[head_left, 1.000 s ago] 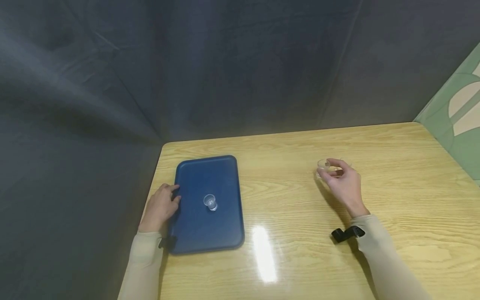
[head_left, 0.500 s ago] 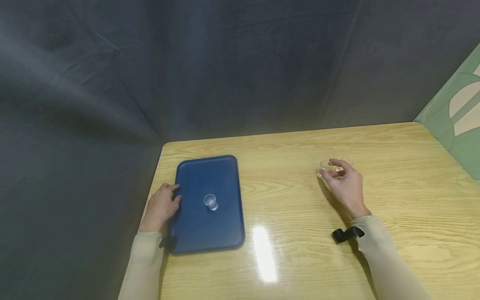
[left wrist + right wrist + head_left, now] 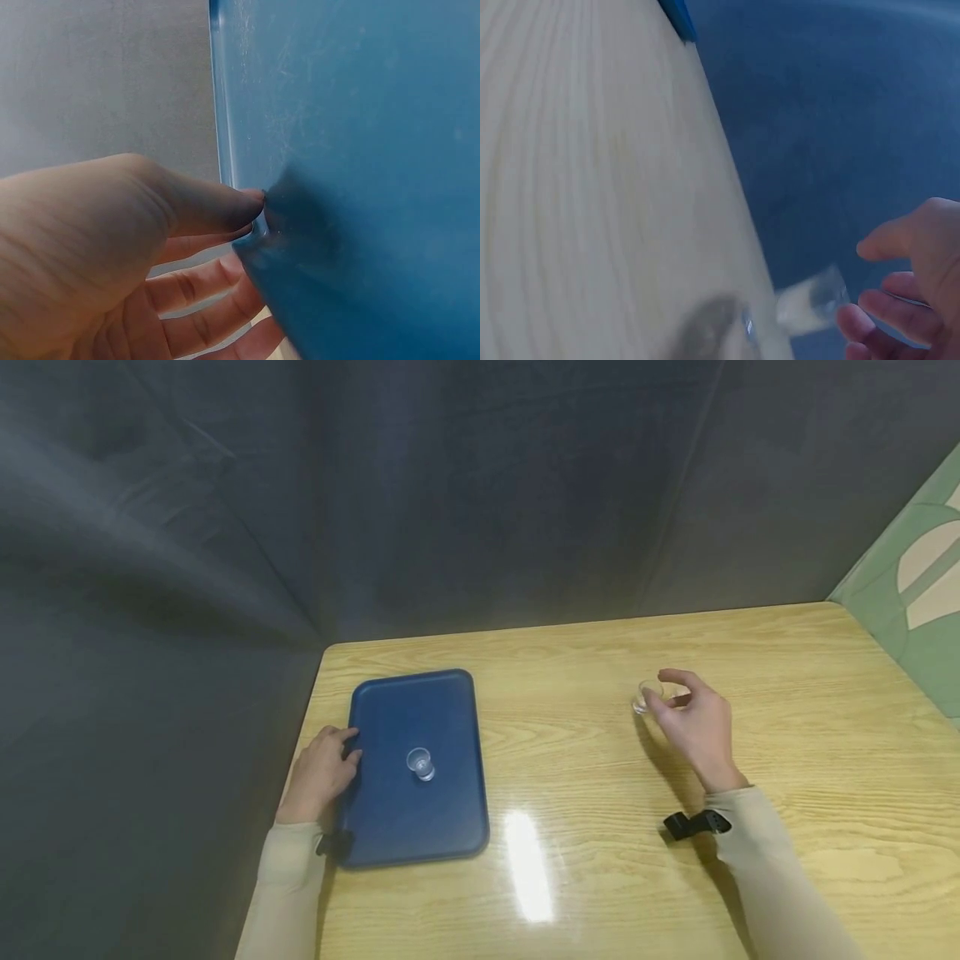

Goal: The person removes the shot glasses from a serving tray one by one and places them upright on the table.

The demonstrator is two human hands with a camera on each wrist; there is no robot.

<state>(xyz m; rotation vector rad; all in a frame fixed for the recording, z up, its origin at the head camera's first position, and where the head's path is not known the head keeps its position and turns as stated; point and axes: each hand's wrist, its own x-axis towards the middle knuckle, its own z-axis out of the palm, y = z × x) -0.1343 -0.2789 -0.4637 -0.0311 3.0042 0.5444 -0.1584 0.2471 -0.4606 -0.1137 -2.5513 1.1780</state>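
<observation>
My left hand [image 3: 318,774] pinches the left rim of a dark blue tray [image 3: 405,710]. In the left wrist view, the thumb [image 3: 217,206] lies over the rim and the other fingers curl beneath it. One clear shot glass [image 3: 422,765] stands upright on the tray, near its middle. Over to the right, a second clear shot glass [image 3: 645,697] is upright on the wooden table. Beside that one is my right hand [image 3: 699,727], thumb and fingers spread apart. The right wrist view shows a gap between the thumb [image 3: 889,240] and this glass [image 3: 810,304].
The wooden table [image 3: 577,760] spans the space between tray and right hand. A dark curtain [image 3: 510,493] hangs behind the table's back edge, and another dark sheet [image 3: 150,735] borders its left side. A green patterned panel [image 3: 922,577] stands at the far right.
My right hand's thumb and index finger have parted from the glass, and the hand has shifted slightly right. The left hand and the tray have stayed put.
</observation>
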